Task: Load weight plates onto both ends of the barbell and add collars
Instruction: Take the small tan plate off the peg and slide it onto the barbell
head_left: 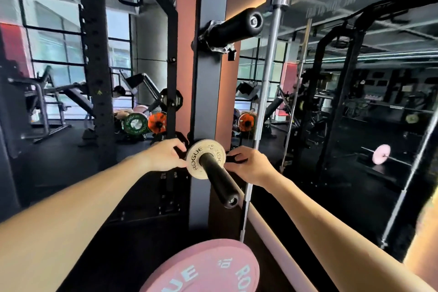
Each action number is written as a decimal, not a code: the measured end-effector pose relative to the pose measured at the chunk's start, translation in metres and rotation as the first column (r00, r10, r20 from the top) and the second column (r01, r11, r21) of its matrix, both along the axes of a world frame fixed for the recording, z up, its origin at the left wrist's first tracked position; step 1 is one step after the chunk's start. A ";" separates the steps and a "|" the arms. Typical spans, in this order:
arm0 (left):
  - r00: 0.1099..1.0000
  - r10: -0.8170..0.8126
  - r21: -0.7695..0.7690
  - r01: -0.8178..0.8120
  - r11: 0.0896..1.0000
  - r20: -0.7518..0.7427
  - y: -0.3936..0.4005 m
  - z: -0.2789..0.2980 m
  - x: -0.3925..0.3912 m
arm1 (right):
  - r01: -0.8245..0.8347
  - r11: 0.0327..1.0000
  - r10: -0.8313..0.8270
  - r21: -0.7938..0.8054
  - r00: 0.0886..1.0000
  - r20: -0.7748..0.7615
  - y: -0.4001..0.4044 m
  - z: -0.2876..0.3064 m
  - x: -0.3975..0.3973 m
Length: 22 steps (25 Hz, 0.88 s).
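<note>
- Head view shows a small grey plate with the word ROGUE, sitting on a black storage peg that sticks out from a grey column.
- Left hand is at the left edge of the small grey plate; its fingers curl around the rim and grip it.
- Right hand is at the right edge of the small grey plate; its fingers reach behind the rim, but how firmly they hold I cannot tell.
- A pink plate lies below the small grey plate, at the bottom edge of the view.
- A steel barbell stands upright just to the right of the small grey plate, in front of a mirror.
- A second black peg is above the small grey plate, with a metal collar at its base.
</note>
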<state>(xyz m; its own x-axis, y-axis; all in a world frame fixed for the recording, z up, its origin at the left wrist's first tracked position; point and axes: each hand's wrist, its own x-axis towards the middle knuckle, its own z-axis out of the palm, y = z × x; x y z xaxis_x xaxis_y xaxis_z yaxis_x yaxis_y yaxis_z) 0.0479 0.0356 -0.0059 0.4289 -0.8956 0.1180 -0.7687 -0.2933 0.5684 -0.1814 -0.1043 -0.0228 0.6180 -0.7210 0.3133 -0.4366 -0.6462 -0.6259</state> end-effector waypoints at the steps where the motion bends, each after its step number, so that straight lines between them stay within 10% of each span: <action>1: 1.000 0.015 0.005 -0.015 1.000 -0.020 -0.013 -0.005 0.008 | -0.005 1.000 0.005 0.003 1.000 -0.022 -0.012 0.001 0.016; 11: 0.993 -0.068 0.056 0.074 0.996 -0.098 -0.092 -0.044 0.045 | -0.053 0.982 0.049 0.180 0.998 0.028 -0.082 -0.030 0.102; 22: 0.994 -0.099 0.056 0.101 0.993 -0.035 -0.035 -0.036 -0.031 | -0.139 0.982 0.127 0.129 0.987 0.097 -0.032 -0.040 0.012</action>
<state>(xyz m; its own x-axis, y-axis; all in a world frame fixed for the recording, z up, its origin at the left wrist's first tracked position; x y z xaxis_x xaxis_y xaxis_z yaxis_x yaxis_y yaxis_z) 0.0174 0.0006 -0.0418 0.3399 -0.9390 0.0526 -0.7772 -0.2490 0.5779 -0.1695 -0.1359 -0.0626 0.6857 -0.6736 0.2758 -0.2919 -0.6015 -0.7436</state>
